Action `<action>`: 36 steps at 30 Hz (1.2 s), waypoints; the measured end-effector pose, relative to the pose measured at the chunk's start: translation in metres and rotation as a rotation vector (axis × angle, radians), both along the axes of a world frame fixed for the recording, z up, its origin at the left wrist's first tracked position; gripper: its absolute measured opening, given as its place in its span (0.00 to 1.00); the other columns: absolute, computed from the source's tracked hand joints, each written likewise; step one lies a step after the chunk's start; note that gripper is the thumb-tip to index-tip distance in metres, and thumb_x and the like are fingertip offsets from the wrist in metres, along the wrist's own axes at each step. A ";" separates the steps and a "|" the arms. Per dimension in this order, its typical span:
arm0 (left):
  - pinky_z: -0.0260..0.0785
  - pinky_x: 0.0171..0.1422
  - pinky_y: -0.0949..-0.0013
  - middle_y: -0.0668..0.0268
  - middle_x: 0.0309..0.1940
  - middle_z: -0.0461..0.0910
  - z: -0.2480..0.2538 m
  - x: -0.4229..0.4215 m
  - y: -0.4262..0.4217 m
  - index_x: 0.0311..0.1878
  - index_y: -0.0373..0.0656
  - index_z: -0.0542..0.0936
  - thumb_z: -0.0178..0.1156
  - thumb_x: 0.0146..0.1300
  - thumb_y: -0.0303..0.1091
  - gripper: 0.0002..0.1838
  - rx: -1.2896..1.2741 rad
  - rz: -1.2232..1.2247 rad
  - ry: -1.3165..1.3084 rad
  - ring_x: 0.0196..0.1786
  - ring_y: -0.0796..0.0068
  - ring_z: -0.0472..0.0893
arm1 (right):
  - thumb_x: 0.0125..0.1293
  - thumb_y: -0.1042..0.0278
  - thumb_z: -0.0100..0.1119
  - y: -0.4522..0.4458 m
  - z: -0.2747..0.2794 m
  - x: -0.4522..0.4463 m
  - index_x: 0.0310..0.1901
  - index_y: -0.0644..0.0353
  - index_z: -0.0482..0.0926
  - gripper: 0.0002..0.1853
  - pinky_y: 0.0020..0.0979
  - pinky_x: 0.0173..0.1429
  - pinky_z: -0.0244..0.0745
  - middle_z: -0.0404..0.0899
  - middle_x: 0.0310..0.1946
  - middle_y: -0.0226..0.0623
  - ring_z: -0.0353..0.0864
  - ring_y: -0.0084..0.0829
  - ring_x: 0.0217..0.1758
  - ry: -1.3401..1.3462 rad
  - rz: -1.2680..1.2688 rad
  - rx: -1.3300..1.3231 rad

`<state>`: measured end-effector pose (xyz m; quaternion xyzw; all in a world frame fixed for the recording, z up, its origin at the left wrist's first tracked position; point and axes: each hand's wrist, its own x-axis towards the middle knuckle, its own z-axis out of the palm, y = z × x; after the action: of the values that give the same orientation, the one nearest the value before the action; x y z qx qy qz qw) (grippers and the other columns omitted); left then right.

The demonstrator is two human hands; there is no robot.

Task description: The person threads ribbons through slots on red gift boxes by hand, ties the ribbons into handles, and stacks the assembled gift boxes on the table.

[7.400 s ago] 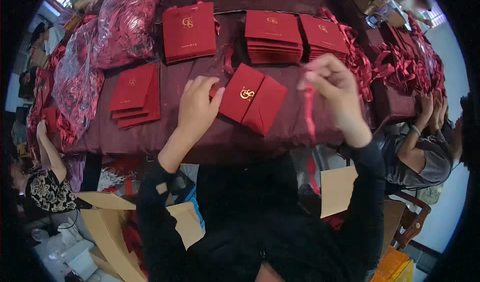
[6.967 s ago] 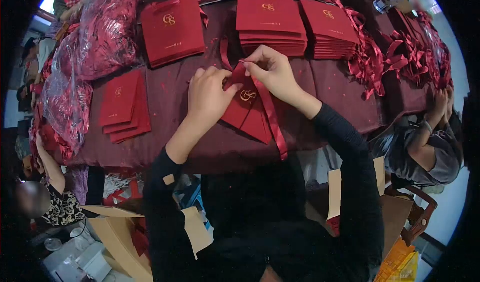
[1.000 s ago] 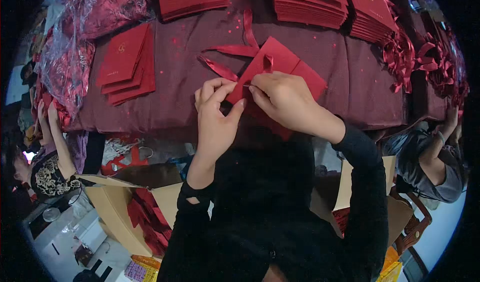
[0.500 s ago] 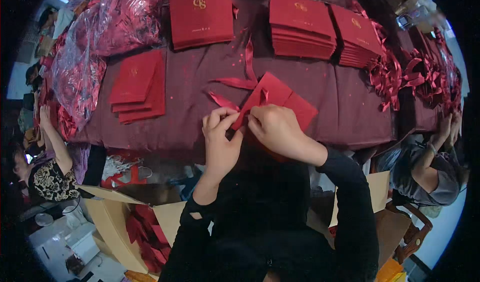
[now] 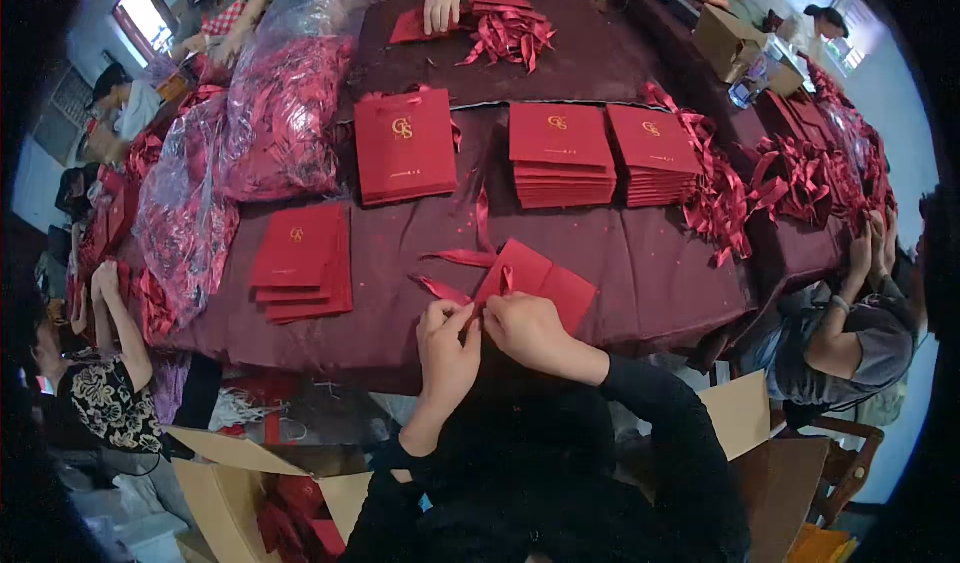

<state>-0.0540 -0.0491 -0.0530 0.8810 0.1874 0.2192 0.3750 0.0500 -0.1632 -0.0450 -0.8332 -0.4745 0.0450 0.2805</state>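
A red folded bag [image 5: 545, 278] lies tilted near the table's front edge, its near left edge between my two hands. My left hand [image 5: 448, 348] is closed on that edge, thumb and fingers pinched. Beside it my right hand [image 5: 525, 331] pinches at the same edge, fingertips nearly touching the left ones; what exactly lies between the tips is too small to tell. A short ribbon loop [image 5: 508, 278] stands up over the bag. Loose red ribbon [image 5: 462, 257] spreads on the cloth behind and left of my hands.
Stacked red bags [image 5: 405, 148] stand behind, with more stacks [image 5: 562, 153] at right and a smaller pile [image 5: 300, 263] at left. Plastic sacks [image 5: 285, 113] fill the back left. A co-worker's hand [image 5: 442, 5] is across the table; other people sit at both sides. Open cartons [image 5: 225, 503] stand below.
Over the last second the view has tilted up, showing more of the far table and people. My hands keep much the same pinch at the bag's edge; earlier, my right hand held a long ribbon.
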 end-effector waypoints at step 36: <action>0.68 0.41 0.60 0.51 0.36 0.74 0.022 -0.010 0.020 0.42 0.35 0.73 0.51 0.62 0.22 0.06 -0.121 -0.326 0.185 0.38 0.48 0.76 | 0.32 0.46 0.80 -0.036 -0.004 0.022 0.68 0.54 0.58 0.58 0.52 0.73 0.50 0.56 0.69 0.50 0.53 0.51 0.73 -0.016 0.084 0.296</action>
<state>-0.0636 -0.0288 -0.0310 0.8919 0.0886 0.0620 0.4391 0.0723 -0.1995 -0.0487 -0.7627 -0.5124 -0.0204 0.3941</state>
